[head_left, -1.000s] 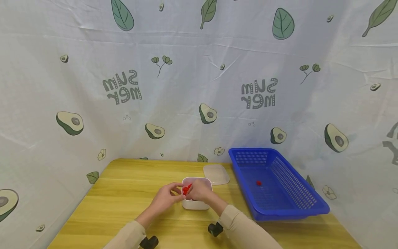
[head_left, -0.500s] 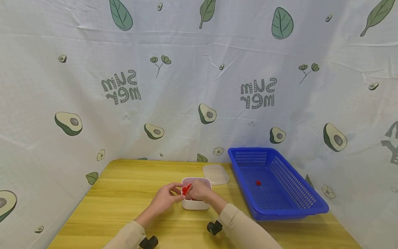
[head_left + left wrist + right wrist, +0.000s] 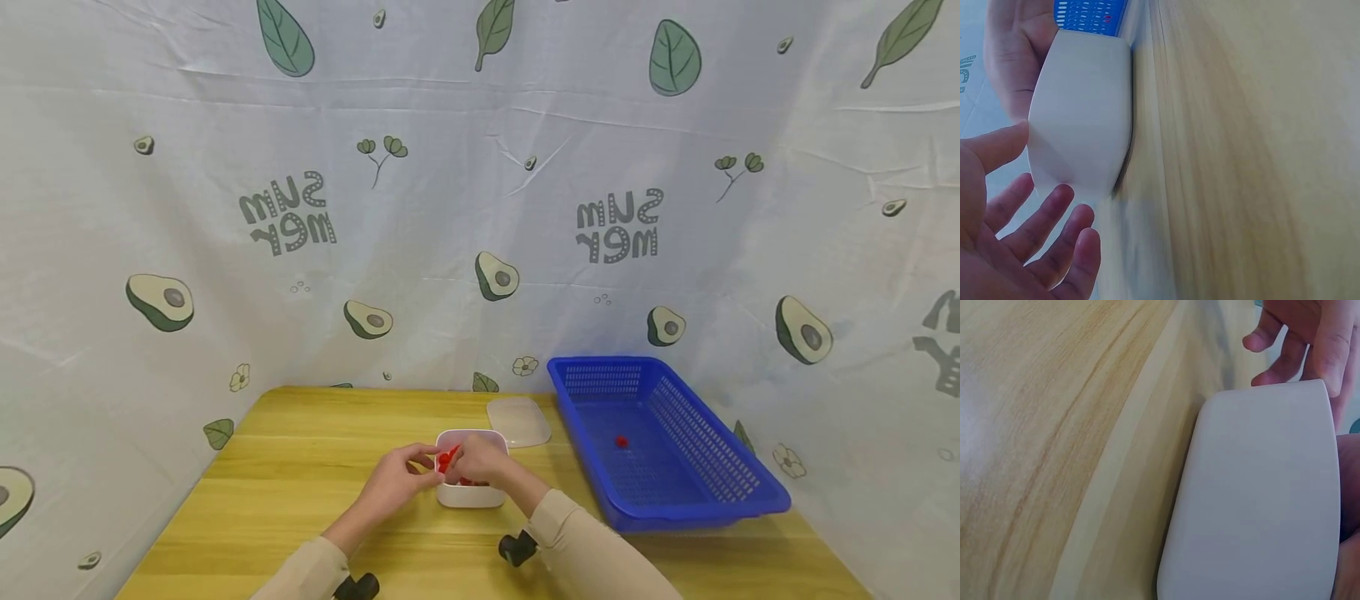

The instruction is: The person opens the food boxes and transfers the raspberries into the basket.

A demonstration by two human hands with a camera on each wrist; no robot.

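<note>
At the white box (image 3: 471, 497), L hand (image 3: 397, 479) loosely spread, touching; R hand's (image 3: 480, 460) hold I can't tell (box prob. light, stiff; take rim).

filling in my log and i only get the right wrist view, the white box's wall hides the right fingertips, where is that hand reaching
Observer: The head view shows the right hand reaching down into the white box.

Operator: what's in there

Observer: Small red pieces, partly hidden by the hand.

Operator: anything else past the box

Observer: Yes, a perforated blue basket to its right, from the wearer's side.
</note>
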